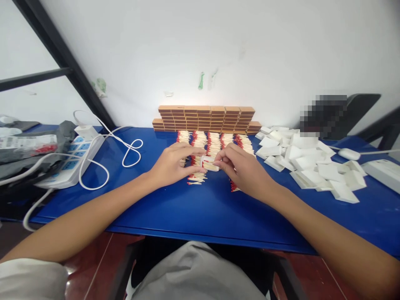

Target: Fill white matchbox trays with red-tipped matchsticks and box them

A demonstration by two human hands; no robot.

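Note:
Both hands meet over the middle of a blue table. My left hand and my right hand pinch a small white matchbox tray between their fingertips; it seems to hold matches. Under and behind the hands lie rows of red-tipped matches. A stack of brown matchbox sleeves stands like a low wall against the white wall behind.
A heap of empty white box trays covers the right side of the table. At the left lie a white power strip, looped white cables and dark bags. A white mouse sits far right.

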